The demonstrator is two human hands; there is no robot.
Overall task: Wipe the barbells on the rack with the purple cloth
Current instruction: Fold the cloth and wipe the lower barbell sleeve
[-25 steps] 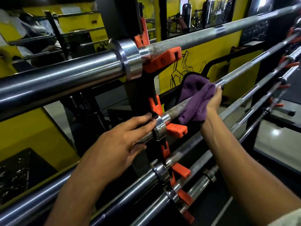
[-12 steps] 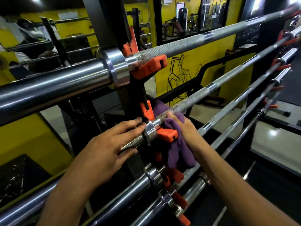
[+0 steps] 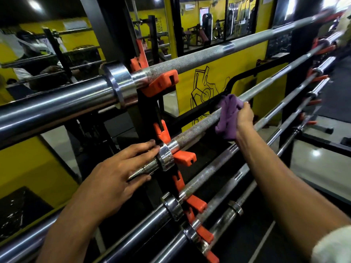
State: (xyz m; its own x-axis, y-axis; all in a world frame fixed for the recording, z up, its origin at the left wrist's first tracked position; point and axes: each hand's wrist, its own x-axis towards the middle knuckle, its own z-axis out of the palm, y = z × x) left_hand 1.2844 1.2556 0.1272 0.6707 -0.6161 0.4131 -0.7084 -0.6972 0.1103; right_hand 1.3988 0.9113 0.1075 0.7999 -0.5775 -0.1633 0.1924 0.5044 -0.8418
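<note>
Beside the orange rack hook: right hand gripping purple cloth around second barbell, now slid outward from collar; left hand flat, steadying sleeve. Shaft wiping underway.

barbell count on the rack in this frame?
5: top bar; second bar under the purple cloth; third bar, fourth bar, fifth bar stacked below. Lower ones overlap; more may be hidden.

A yellow wall bearing a black line drawing stands behind, with gym machines beyond.
</note>
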